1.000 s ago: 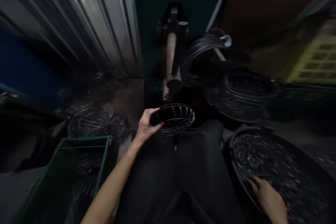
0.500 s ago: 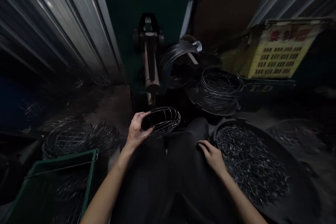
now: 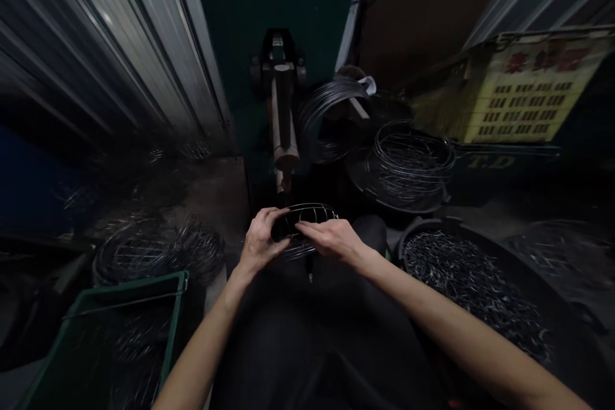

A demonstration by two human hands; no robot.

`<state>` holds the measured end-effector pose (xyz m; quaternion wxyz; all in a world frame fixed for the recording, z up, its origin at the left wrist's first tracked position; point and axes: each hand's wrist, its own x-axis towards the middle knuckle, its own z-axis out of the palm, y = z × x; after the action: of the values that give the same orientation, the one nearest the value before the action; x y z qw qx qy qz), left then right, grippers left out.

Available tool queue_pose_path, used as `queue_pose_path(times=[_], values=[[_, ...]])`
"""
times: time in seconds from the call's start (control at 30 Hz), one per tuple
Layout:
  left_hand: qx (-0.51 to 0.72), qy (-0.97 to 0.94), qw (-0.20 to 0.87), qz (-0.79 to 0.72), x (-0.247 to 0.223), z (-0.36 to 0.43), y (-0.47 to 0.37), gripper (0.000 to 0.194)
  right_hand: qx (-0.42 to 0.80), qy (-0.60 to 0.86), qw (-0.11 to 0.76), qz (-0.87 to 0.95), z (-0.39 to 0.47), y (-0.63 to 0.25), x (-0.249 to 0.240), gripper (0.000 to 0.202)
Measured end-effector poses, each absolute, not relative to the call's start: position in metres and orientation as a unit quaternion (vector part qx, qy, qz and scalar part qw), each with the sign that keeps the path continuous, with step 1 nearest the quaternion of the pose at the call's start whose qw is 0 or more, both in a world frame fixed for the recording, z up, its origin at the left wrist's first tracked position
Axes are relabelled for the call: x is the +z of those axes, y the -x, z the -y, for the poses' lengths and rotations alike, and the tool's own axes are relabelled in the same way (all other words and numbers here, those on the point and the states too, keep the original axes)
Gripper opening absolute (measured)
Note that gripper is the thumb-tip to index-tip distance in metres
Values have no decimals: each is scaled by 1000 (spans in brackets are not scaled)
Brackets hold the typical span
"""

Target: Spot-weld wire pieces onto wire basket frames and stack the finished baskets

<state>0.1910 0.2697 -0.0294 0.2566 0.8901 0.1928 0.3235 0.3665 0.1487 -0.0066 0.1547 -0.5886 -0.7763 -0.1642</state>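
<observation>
A round wire basket (image 3: 314, 210) of thin metal rings and cross wires is held over my lap, tilted. My left hand (image 3: 261, 240) is closed on its left rim, thumb below and fingers above. My right hand (image 3: 332, 238) reaches across the basket's near side, its fingers pinched together at the opening. Whatever sits in that pinch is too small and dark to make out. Just beyond the basket, the metal arm (image 3: 284, 122) of a green machine (image 3: 230, 32) points down toward it.
To the right, a wide black pan (image 3: 567, 346) holds many small bent metal pieces (image 3: 471, 282). Wire rings (image 3: 413, 160) are stacked behind it, near a yellow crate (image 3: 523, 99). At left are a green crate (image 3: 180, 307) and more wire frames (image 3: 134, 250).
My right hand has moved from beside the pan, up and left, onto the basket. My left hand keeps its hold on the rim. The whole view has shifted slightly.
</observation>
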Motion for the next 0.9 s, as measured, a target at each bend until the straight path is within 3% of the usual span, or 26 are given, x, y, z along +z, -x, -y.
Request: queue_pose_path(times=[0.3,0.9], values=[[356,-875,281,-171,-33,-277,-188,53,-283,483,178,809,-158,-374,-5,28],[393,-862,258,-188,-45,-289,-194,53,-358,474,162,788,-168,-375,-10,25]])
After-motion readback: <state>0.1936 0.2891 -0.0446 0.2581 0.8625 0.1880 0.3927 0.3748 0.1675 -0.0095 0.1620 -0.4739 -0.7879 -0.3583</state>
